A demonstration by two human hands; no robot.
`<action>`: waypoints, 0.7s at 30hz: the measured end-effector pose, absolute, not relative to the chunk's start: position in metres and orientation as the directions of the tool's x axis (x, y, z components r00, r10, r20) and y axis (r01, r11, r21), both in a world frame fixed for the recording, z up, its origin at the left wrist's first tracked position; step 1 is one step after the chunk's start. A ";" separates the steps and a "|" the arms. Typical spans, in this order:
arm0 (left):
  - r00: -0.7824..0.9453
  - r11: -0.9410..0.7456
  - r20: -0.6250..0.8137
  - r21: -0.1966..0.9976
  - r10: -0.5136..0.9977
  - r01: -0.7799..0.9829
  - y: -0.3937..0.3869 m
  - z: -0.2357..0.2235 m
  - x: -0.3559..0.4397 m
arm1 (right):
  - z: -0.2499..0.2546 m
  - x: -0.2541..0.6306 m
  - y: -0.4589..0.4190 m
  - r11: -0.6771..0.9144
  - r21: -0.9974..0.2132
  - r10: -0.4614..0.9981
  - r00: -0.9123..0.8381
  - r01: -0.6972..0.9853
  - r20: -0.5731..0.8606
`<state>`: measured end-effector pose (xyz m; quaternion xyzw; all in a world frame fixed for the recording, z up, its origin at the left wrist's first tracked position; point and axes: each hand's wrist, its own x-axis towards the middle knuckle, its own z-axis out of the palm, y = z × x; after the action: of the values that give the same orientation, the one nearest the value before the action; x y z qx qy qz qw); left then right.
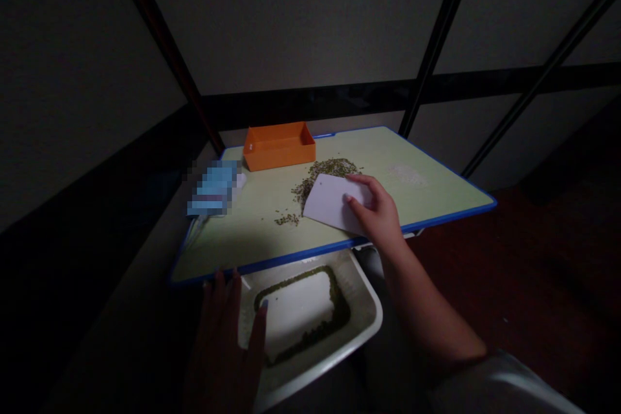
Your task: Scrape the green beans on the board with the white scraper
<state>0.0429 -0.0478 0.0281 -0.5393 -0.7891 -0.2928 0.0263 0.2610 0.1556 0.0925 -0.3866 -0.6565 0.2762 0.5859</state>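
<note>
My right hand (378, 213) grips a white flat scraper card (332, 202) standing on a pale green table (417, 191) with a blue edge. The card sits against a scatter of small green beans (320, 174) on the table top. My left hand (226, 330) holds the near-left rim of a white tray (359, 310), thumb over the rim, just below the table's front edge. A ring of the same green beans (334, 317) lies around the tray's bottom.
An orange open box (279, 144) stands at the table's back left. A blurred blue and white object (213, 191) lies at the left edge. Dark slanted poles (436, 39) and a wall rise behind. Dark floor lies to the right.
</note>
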 end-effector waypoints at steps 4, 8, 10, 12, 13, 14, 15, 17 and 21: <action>-0.423 0.254 0.349 0.439 0.836 0.862 -0.047 0.030 0.043 | 0.091 0.261 0.156 0.545 -0.811 0.832 -0.014 0.215 0.555; -0.431 0.261 0.342 0.444 0.835 0.857 -0.046 0.031 0.044 | 0.092 0.261 0.156 0.541 -0.804 0.829 0.001 0.247 0.559; -0.435 0.264 0.340 0.447 0.834 0.855 -0.046 0.031 0.045 | 0.092 0.260 0.156 0.542 -0.803 0.829 0.001 0.250 0.560; -0.437 0.265 0.338 0.450 0.834 0.853 -0.046 0.032 0.046 | 0.093 0.258 0.156 0.547 -0.801 0.827 -0.010 0.243 0.562; -0.436 0.263 0.337 0.451 0.835 0.853 -0.047 0.032 0.047 | 0.094 0.258 0.156 0.550 -0.800 0.826 -0.016 0.239 0.564; -0.434 0.261 0.336 0.453 0.836 0.852 -0.047 0.033 0.047 | 0.094 0.257 0.156 0.554 -0.799 0.824 -0.019 0.235 0.566; -0.434 0.260 0.336 0.455 0.836 0.852 -0.047 0.033 0.047 | 0.095 0.257 0.156 0.556 -0.798 0.823 -0.018 0.231 0.568; -0.435 0.259 0.336 0.458 0.835 0.850 -0.047 0.034 0.047 | 0.095 0.257 0.156 0.557 -0.800 0.821 -0.006 0.223 0.571; -0.439 0.261 0.333 0.462 0.835 0.848 -0.048 0.036 0.046 | 0.094 0.258 0.156 0.563 -0.798 0.817 0.000 0.215 0.576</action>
<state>0.0464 -0.0477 0.0357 -0.5296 -0.7941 -0.2980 0.0109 0.2581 0.1562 0.0944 -0.3913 -0.6593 0.2557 0.5889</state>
